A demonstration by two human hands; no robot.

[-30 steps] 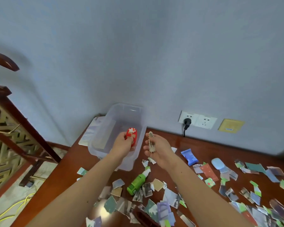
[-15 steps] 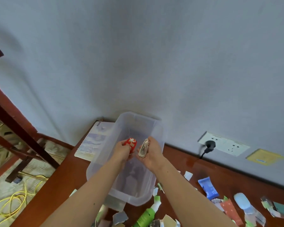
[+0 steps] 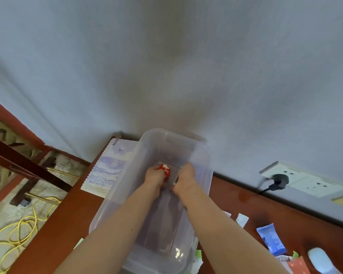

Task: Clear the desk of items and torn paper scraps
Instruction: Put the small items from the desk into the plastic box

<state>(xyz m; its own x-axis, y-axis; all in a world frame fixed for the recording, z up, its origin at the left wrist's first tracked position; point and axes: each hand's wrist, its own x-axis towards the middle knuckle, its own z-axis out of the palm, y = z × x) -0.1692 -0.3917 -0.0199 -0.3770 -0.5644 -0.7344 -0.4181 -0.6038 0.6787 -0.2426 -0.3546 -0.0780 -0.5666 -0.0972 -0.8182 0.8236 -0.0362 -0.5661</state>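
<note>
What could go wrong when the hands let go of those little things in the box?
The left hand holds a red clip and the right hand a hair clip, both low inside the box. If dropped carelessly, they might bounce. Both arms cross the box's near rim, so pulling back could nudge it into the notebook or sweep scraps off the desk.

Wall point(image 3: 166, 66): blue-grey, facing you.
Desk point(image 3: 53, 230): red-brown wood.
Socket point(image 3: 309, 181): white, on your right, black plug point(image 3: 278, 178) in.
Floor point(image 3: 2, 212): on your left, yellow cord point(image 3: 20, 228).
</note>
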